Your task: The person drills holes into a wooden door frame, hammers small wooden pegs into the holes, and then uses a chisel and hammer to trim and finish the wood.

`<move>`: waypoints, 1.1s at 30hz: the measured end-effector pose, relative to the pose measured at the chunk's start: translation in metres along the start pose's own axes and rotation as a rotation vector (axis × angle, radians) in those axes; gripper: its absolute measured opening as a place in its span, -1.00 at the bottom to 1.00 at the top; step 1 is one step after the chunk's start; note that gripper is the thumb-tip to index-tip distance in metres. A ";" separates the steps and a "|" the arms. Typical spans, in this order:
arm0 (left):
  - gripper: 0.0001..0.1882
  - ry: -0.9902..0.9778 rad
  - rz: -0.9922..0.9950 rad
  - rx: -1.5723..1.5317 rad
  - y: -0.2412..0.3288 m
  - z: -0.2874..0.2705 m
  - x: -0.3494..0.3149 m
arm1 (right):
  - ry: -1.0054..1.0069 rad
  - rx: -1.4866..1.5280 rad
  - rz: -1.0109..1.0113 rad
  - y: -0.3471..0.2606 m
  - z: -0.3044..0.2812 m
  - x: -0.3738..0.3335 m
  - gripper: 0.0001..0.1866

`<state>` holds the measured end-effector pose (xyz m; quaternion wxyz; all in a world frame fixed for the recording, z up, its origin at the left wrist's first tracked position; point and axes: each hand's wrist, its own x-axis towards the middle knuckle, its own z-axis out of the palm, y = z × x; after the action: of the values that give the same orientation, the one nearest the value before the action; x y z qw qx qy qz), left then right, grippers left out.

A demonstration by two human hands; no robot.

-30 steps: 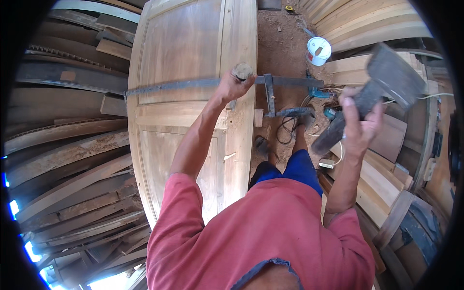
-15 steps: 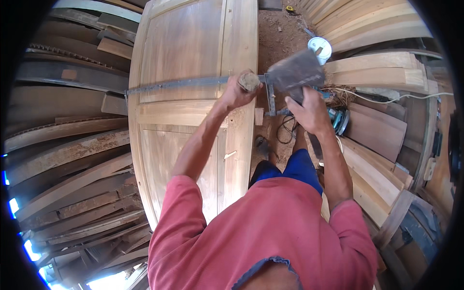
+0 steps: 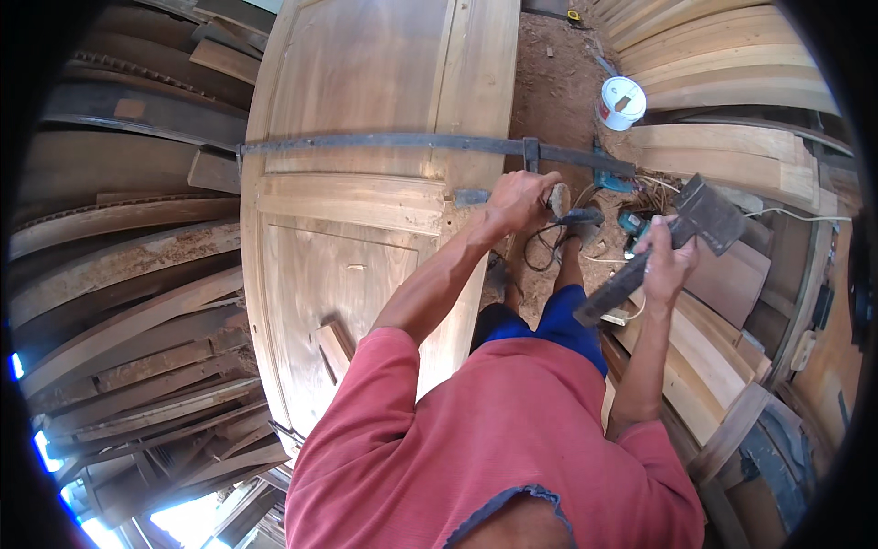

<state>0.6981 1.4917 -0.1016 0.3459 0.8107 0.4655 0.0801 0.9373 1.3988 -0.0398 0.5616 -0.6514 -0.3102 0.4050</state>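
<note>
The head view showed a large pale panelled wooden door [image 3: 366, 183] crossed by a long dark metal bar clamp [image 3: 393, 143]. The right hand [image 3: 668, 261] gripped a dark flat-headed hatchet [image 3: 681, 233], raised off the door's edge. The left hand [image 3: 521, 201] clasped a small wooden wedge [image 3: 559, 199] beside the clamp.

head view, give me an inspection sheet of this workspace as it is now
surface: pale wooden door lying flat, panelled, a dark metal bar clamp across its width
job's things: hatchet with a dark head; small wooden block at the door's right edge
clutter: white bucket on the dirt floor; small wood offcut on the door
hands: left hand grips the wooden block; right hand holds the hatchet raised, apart from the block
cables: tangled cords and a blue power tool on the floor by the feet
surroundings: stacked planks on the left, pale boards on the right
</note>
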 end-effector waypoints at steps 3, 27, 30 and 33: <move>-0.59 0.017 0.002 0.009 -0.004 0.007 0.001 | -0.119 -0.125 0.111 0.044 0.022 -0.019 -0.81; -0.81 1.576 -0.233 -1.644 -0.193 -0.043 -0.134 | -0.832 -0.460 -0.431 -0.159 0.241 -0.041 -0.77; -0.82 1.540 -0.201 -1.694 -0.194 -0.036 -0.141 | -0.935 -0.407 -0.578 -0.176 0.284 -0.058 -0.81; -0.82 1.500 -0.242 -1.684 -0.194 -0.034 -0.140 | -1.000 -0.338 -0.654 -0.182 0.323 -0.076 -0.80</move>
<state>0.4695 1.4580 -0.1723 0.4203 0.0172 0.4289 0.7994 0.6268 1.5212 0.1399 0.3323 -0.3338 -0.7793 0.4133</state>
